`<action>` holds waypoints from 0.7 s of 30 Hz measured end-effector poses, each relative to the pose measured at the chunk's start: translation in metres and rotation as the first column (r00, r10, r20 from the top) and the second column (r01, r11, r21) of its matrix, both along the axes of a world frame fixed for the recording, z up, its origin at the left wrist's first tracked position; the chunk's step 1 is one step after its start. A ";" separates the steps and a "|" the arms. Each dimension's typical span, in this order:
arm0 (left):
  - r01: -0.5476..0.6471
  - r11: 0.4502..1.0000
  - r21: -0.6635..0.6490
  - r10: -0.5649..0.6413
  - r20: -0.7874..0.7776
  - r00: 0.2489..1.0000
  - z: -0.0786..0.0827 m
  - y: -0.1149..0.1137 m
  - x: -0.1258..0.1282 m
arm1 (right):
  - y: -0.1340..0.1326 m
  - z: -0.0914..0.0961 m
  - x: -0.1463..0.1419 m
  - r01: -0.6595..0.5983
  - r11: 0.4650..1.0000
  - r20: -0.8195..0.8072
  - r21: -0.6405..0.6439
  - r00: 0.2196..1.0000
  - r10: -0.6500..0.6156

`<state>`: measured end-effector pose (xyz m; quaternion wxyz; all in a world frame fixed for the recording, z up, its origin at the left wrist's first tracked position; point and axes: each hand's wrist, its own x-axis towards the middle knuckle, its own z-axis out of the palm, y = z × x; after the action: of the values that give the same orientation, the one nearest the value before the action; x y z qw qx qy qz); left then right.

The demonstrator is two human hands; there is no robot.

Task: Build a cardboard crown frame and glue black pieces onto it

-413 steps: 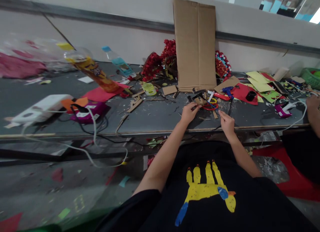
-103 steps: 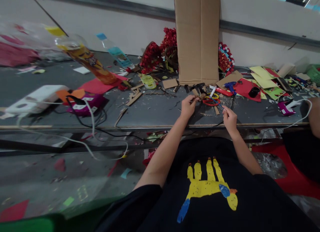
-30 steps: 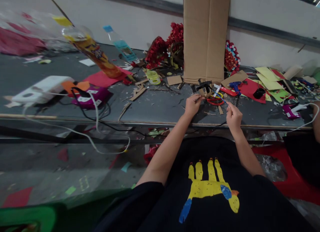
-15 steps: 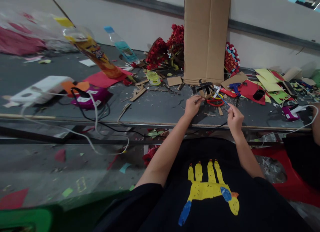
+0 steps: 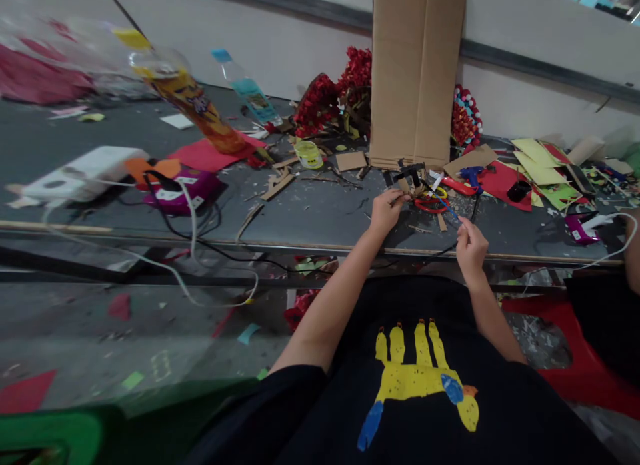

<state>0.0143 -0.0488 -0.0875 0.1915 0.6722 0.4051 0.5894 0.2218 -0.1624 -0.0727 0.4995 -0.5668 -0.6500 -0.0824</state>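
Note:
My left hand (image 5: 385, 213) is closed in a pinch at the front part of the worktable, on a small brown piece (image 5: 400, 197) that looks like cardboard or twig. My right hand (image 5: 471, 246) sits to its right, above the table's front edge, with its fingers closed round the end of a thin blue stick (image 5: 447, 208). The stick slants away, up and left, towards a black object (image 5: 414, 177) just beyond my left hand. Red-handled scissors (image 5: 431, 206) lie between the hands. The stick's far tip is too small to make out.
A tall cardboard sheet (image 5: 417, 78) stands behind my hands. A blue glue gun (image 5: 471, 177) and red paper (image 5: 505, 183) lie to the right. Bottles (image 5: 193, 105), a white power strip (image 5: 87, 175) and cables are on the left. Another person's arm (image 5: 633, 241) shows far right.
My right hand has shifted slightly down, and the blue stick's far end has dipped a little. My left hand stays almost in place. The view has moved slightly.

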 end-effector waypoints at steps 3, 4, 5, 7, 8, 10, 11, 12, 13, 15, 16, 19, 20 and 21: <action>-0.002 1.000 -0.004 0.002 0.000 1.000 0.000 0.000 0.000 | 0.005 0.006 -0.004 -0.025 1.000 0.012 -0.001 1.000 0.025; 0.002 1.000 -0.006 -0.002 -0.003 1.000 0.000 -0.001 0.000 | 0.006 0.005 -0.005 -0.036 0.999 0.020 -0.006 0.999 0.036; 0.004 1.000 -0.005 -0.004 -0.003 1.000 0.000 -0.001 0.001 | 0.007 0.003 -0.005 -0.044 0.999 0.028 -0.012 0.999 0.044; 0.003 1.000 0.005 -0.003 0.003 1.000 0.000 -0.001 0.001 | 0.006 -0.005 -0.004 -0.053 0.998 0.043 -0.032 0.998 0.054; 0.001 1.000 0.006 -0.001 0.001 1.000 0.000 -0.001 0.000 | 0.004 -0.009 -0.002 -0.053 0.998 0.049 -0.042 0.997 0.055; -0.003 1.000 0.000 0.003 -0.007 1.000 0.001 -0.002 0.000 | 0.001 -0.016 0.002 -0.043 0.998 0.047 -0.052 0.998 0.046; -0.004 1.000 -0.005 0.004 -0.012 1.000 0.001 -0.002 0.000 | 0.000 -0.018 0.003 -0.037 0.998 0.039 -0.047 0.998 0.038; -0.003 1.000 -0.010 0.003 -0.015 1.000 0.002 -0.002 0.000 | -0.001 -0.018 0.005 -0.032 0.999 0.030 -0.041 0.999 0.033; -0.001 1.000 -0.015 0.001 -0.013 1.000 0.002 -0.002 0.000 | -0.001 -0.017 0.005 -0.030 0.999 0.022 -0.032 0.999 0.031; 0.009 1.000 -0.028 -0.009 -0.010 1.000 0.003 -0.003 -0.001 | 0.002 -0.013 0.004 -0.032 0.999 0.017 -0.013 0.999 0.032; 0.014 0.999 -0.033 -0.014 -0.009 1.000 0.003 -0.004 -0.001 | 0.003 -0.010 0.003 -0.036 0.999 0.020 -0.007 0.999 0.036; 0.026 0.999 -0.025 -0.026 0.003 1.000 0.004 -0.004 -0.001 | 0.006 -0.008 -0.001 -0.051 0.999 0.031 -0.007 0.998 0.051; 0.025 1.000 -0.014 -0.025 0.008 1.000 0.004 -0.005 0.000 | 0.006 -0.009 -0.001 -0.055 0.998 0.033 -0.016 0.998 0.056; 0.021 1.000 -0.006 -0.021 0.009 1.000 0.004 -0.005 0.000 | 0.005 -0.011 -0.001 -0.057 0.998 0.036 -0.027 0.998 0.058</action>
<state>0.0138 -0.0536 -0.0834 0.2016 0.6732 0.3989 0.5891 0.2206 -0.1578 -0.0841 0.4824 -0.5526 -0.6760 -0.0700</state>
